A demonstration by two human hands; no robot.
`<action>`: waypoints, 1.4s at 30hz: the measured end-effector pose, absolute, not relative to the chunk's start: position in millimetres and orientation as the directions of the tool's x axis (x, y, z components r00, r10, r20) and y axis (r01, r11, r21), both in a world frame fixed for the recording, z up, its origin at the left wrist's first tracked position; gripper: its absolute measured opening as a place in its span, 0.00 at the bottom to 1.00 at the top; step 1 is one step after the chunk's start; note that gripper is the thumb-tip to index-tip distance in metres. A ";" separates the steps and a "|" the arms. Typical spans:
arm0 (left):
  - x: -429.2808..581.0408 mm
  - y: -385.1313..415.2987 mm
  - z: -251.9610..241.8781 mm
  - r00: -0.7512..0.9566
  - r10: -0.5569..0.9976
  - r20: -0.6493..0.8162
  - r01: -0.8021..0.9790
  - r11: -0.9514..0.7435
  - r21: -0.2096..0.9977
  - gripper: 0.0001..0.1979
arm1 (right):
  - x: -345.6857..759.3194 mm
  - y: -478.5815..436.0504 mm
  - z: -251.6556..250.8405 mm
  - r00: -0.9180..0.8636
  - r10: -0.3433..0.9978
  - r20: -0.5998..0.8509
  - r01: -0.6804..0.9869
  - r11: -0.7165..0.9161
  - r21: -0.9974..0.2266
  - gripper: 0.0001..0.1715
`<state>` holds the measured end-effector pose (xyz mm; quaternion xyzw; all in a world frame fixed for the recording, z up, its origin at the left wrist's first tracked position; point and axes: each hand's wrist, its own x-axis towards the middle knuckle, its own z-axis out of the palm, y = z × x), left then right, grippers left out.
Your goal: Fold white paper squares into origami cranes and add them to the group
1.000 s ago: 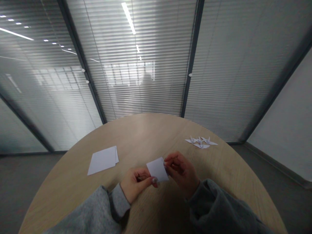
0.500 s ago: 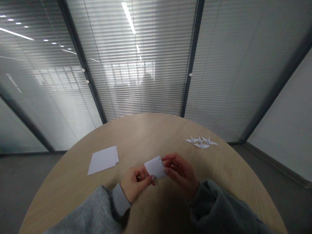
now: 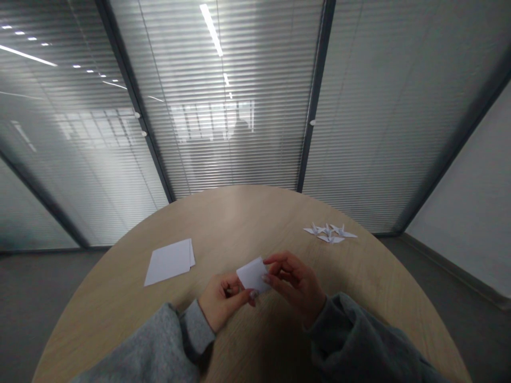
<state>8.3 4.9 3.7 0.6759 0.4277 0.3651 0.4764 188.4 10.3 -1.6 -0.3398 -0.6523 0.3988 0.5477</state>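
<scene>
A small white paper square [image 3: 251, 275], seemingly folded, is held low over the wooden table [image 3: 239, 223]. My left hand [image 3: 223, 300] pinches its lower left side between thumb and fingers. My right hand [image 3: 293, 284] grips its right edge with the fingertips, and the fingers are curled. Both hands hide parts of the paper, so its exact folds cannot be made out.
A stack of white paper sheets [image 3: 168, 262] lies to the left on the round table. Several small white origami cranes [image 3: 329, 232] sit at the far right. Glass walls with blinds [image 3: 235, 143] stand behind, with a person's dark silhouette [image 3: 241, 133] beyond them.
The paper now looks smaller and folded rather than a full flat square. It has tilted and dropped a little between my hands. My right fingers have shifted along its right edge.
</scene>
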 end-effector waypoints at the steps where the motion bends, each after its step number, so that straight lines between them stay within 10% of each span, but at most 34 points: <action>1: 8.0 5.2 2.9 0.362 0.928 0.091 0.239 -0.187 0.953 0.18 | 188.5 10.3 -1.6 -0.172 0.879 0.445 0.006 0.453 -0.892 0.14; 42: 4.5 3.5 6.8 0.406 0.824 0.395 0.472 -0.559 0.682 0.13 | 191.8 5.4 2.6 -0.276 0.843 0.462 0.127 0.508 -0.852 0.12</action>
